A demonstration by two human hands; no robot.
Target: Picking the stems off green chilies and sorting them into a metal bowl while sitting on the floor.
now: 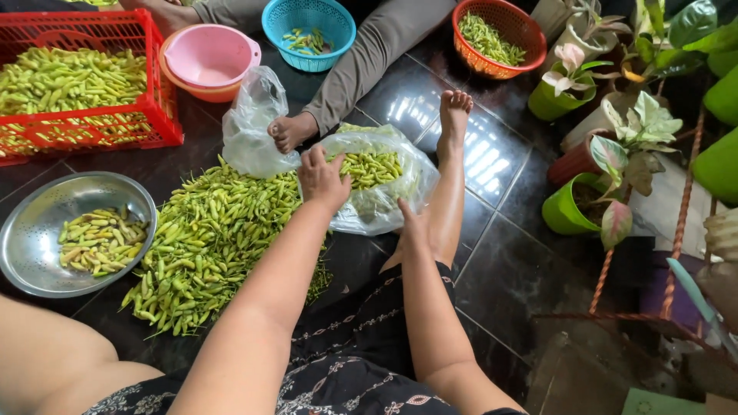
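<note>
Floor point(507, 269): dark glossy tiles, pale grout lines, window light mirrored in the sheen.
Chilli heap point(211, 238): slim yellow-green pods with thin stems, spread loose on the tiles in a wide, ragged mound just left of the bag.
Red crate point(165, 115): rigid plastic lattice, heaped with more pods; its left end is cut off by the frame.
Steel colander point(34, 230): round, perforated, dull shine, a shallow layer of pods inside.
Plastic bag point(384, 211): clear, crinkled film lying on the floor against the person's right leg, mouth open toward the heap, partly filled with pods.
Second bag point(250, 127): same thin film, bunched upright beside another person's foot; contents not readable.
Baskets: pink bowl point(211, 54), teal basket point(307, 15), orange basket point(500, 15), all round plastic; the last two hold a few pods.
Plants point(630, 131): variegated leaves in green and terracotta pots, partly cropped at right.
Left hand point(323, 180): fingers curled over the bag's mouth, gripping its rim.
Right hand point(411, 223): pressed at the bag's near edge, fingers hidden behind the film; I cannot tell whether it grips.
</note>
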